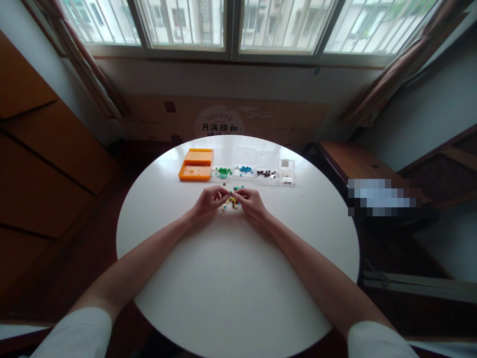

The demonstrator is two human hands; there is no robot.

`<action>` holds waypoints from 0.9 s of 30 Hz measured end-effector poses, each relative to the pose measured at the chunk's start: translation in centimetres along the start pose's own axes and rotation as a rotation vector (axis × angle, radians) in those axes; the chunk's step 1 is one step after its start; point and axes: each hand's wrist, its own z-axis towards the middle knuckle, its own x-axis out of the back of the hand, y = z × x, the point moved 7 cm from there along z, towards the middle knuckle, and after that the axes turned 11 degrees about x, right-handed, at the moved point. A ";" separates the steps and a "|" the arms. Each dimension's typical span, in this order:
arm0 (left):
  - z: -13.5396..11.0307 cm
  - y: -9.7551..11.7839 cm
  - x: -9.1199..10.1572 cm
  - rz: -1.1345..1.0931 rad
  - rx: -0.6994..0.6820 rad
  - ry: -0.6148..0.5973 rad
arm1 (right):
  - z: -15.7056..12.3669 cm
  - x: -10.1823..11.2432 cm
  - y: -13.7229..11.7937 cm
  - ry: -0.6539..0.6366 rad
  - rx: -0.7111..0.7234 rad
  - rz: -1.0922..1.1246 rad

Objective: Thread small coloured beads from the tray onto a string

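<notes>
My left hand (212, 200) and my right hand (252, 201) meet over the white table, fingertips close together in a pinch. What they pinch is too small to name. Around and beneath the fingertips lies a loose pile of small coloured pieces (233, 203), yellow, dark, green and blue. One dark piece (224, 184) sits just behind my left hand. Further back, an orange box (194, 173) stands with its lid up and a few small orange-yellow pieces inside. Beside it, clear boxes hold green pieces (224, 171), blue pieces (246, 169) and dark brown pieces (266, 173).
A smaller clear box (286, 175) with pale bits ends the row on the right. The round white table (238, 278) has its far edge close behind the boxes. A wooden bench (357, 159) stands to the right, with orange-brown cabinets (44, 174) to the left.
</notes>
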 end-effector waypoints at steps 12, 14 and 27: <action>-0.1 -0.5 -0.4 -0.014 -0.004 -0.027 | 0.0 -0.1 -0.2 -0.012 0.014 -0.046; -0.1 -0.6 -0.4 -0.016 -0.002 -0.035 | 0.0 0.0 -0.2 -0.011 0.012 -0.045; 0.0 0.1 -0.2 -0.014 0.016 -0.026 | 0.0 0.0 0.0 -0.001 0.006 -0.026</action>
